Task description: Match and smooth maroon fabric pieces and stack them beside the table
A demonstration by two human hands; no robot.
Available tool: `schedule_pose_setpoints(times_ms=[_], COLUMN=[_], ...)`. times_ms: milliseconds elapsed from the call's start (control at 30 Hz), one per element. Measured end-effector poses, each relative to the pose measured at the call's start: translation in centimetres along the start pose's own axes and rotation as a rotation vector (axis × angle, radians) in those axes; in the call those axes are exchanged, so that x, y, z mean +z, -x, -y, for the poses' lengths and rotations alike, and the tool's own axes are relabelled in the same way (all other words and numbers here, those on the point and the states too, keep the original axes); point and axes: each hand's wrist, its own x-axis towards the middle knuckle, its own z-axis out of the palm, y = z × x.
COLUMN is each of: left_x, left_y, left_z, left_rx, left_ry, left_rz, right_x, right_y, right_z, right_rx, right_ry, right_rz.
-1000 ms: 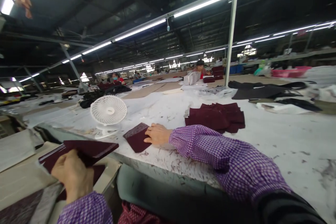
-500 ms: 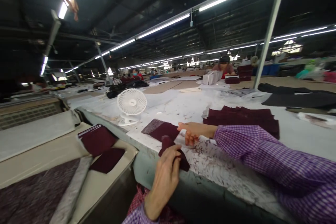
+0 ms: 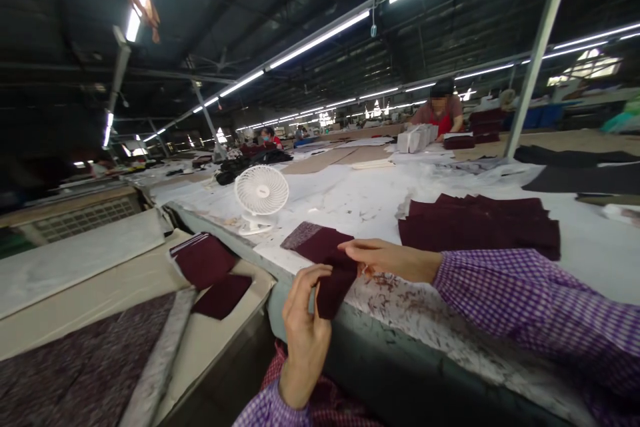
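A small dark maroon fabric piece (image 3: 334,290) hangs at the table's front edge between my two hands. My left hand (image 3: 306,320) is closed on its left side, thumb below and fingers over the top. My right hand (image 3: 387,259) reaches in from the right and pinches the piece's upper right edge; its curled lower fingers are partly hidden. Just behind lies another maroon piece (image 3: 323,241) with a speckled grey end, flat on the white-covered table (image 3: 345,193). A spread stack of maroon pieces (image 3: 480,227) rests beyond my right forearm.
A small white fan (image 3: 261,192) stands left on the table. On a lower beige surface (image 3: 195,347) to the left lie a maroon bundle (image 3: 204,259), a maroon piece (image 3: 223,295) and speckled cloth (image 3: 90,360). A metal post (image 3: 543,53) rises at right; a co-worker (image 3: 440,113) is across the table.
The maroon piece, bunched under my left hand before, is now lifted and hangs flatter. My right hand has turned and closed in on its edge. The view has shifted slightly left.
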Motion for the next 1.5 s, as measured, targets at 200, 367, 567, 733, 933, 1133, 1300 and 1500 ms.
schedule_pose_setpoints(times_ms=[200,367,567,733,933,1133,1300,1500], left_x=[-1.2,-3.4,-5.3,-2.6,-0.1,-1.3,-2.3,1.3], left_y=[-0.5,0.0,0.9,0.0,0.0,0.7,-1.6,-5.3], left_z=[0.9,1.4,1.4,0.7,1.6,3.4,3.0,3.3], left_rx=[0.107,0.395,0.263,-0.460,-0.791,-0.908,-0.833,-0.589], left_ry=[-0.056,-0.255,-0.183,0.291,0.579,0.692,0.555,0.215], left_rz=[-0.129,-0.064,0.192,0.311,0.192,-0.060,0.152,0.485], right_x=[0.6,0.5,-0.5,0.5,0.2,-0.4,-1.3,-2.8], right_y=[0.9,1.0,1.3,2.4,1.5,0.3,0.4,0.2], right_z=[1.3,1.8,2.5,4.0,2.3,0.2,0.6,0.9], right_rx=[-0.092,-0.084,-0.275,-0.368,-0.304,-0.135,-0.101,-0.131], right_ry=[-0.137,-0.156,0.212,0.493,0.429,0.236,0.324,0.490], right_rz=[0.018,-0.006,0.095,0.294,0.134,0.061,0.157,0.199])
